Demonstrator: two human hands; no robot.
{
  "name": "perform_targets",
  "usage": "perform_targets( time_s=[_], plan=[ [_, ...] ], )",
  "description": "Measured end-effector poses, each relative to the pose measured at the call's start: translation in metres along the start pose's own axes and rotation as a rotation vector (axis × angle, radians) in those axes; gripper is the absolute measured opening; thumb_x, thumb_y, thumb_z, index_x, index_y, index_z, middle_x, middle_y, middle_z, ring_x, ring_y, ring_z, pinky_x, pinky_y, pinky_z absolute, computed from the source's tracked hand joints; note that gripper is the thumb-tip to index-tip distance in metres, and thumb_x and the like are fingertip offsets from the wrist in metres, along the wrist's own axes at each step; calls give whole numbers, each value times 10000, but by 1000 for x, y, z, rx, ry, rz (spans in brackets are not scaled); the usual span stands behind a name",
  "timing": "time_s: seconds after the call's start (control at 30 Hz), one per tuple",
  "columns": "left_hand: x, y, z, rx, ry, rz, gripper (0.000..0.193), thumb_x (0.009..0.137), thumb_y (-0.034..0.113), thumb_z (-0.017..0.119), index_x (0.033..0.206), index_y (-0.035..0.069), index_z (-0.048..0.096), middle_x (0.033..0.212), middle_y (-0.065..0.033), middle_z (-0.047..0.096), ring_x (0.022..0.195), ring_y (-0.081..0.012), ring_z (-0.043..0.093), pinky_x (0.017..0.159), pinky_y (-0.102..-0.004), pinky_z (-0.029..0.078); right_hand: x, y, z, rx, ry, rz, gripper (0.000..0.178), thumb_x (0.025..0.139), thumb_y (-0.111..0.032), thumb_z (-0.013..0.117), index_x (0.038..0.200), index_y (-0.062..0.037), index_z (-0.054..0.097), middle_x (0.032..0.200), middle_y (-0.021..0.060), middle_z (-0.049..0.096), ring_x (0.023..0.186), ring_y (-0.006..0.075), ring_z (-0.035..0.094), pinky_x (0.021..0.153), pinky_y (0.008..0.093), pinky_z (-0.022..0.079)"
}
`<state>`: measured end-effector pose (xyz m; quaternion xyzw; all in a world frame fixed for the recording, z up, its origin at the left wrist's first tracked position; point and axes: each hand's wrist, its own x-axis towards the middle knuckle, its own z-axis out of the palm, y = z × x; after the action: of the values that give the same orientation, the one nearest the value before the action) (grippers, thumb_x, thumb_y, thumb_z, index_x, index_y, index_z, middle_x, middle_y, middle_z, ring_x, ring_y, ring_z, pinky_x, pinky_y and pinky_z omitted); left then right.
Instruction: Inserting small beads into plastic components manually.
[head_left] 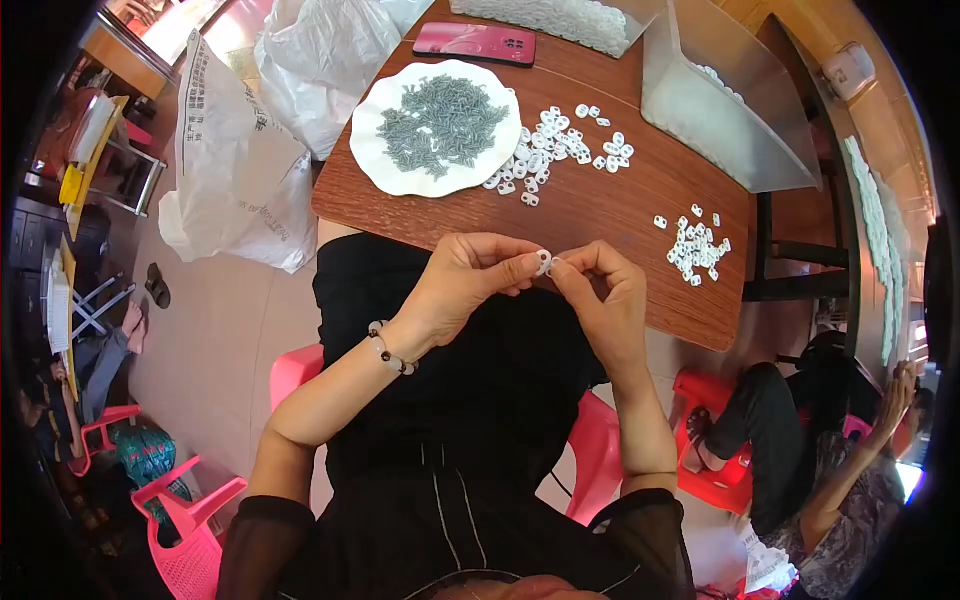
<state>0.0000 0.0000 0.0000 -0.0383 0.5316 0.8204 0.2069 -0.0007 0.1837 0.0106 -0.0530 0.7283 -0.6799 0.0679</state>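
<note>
My left hand (478, 275) and my right hand (606, 284) meet above my lap at the table's near edge. Between their fingertips is a small white plastic piece with holes (544, 263), pinched from both sides. Whether a screw is in it is too small to tell. Beyond my left hand stands a white scalloped plate (368, 150) with many small grey screws (447, 122) on it. Loose white pieces like the held one lie in a pile (548, 142) beside the plate. A second pile of small white pieces (697, 248) is on the table's right part.
A pink phone (474, 44) lies at the table's far edge. Clear bins (720, 130) of white pieces stand at the far right. White sacks (238, 160) rest on the floor at left. Other people sit at both sides, near red stools (712, 485) and a pink chair (185, 550).
</note>
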Motion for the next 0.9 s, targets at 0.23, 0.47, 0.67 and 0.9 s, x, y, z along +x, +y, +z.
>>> perform_targets(
  time_s=[0.23,0.47,0.67,0.9],
  plan=[
    [-4,3,-3,32,2,75,232,867,166,688,1012,-14,692,859,-53,697,726,-68,603,658,-196,485,0,-2,3,35,-54,-36,101,876,-90,660,838,-8,615,782,-10,634,680,7,526,598,158,404],
    [-5,2,-6,-11,-32,42,253,869,190,687,1030,-6,690,866,-55,698,711,-58,600,649,-184,492,-1,-5,4,94,-81,-16,82,878,-75,652,852,-4,621,795,-13,628,695,7,518,621,160,400],
    [-5,1,-5,15,-35,73,264,876,202,677,1037,-7,687,875,-63,702,714,-65,616,649,-184,502,1,-2,1,127,-95,26,84,884,-74,636,853,4,627,794,-8,629,694,7,518,621,161,401],
    [-5,-3,-6,-30,-19,40,268,880,216,672,1027,-7,691,868,-70,700,712,-72,615,654,-188,503,1,-1,3,125,-93,22,84,884,-75,635,845,-1,627,783,-11,631,686,7,521,613,163,402]
  ],
)
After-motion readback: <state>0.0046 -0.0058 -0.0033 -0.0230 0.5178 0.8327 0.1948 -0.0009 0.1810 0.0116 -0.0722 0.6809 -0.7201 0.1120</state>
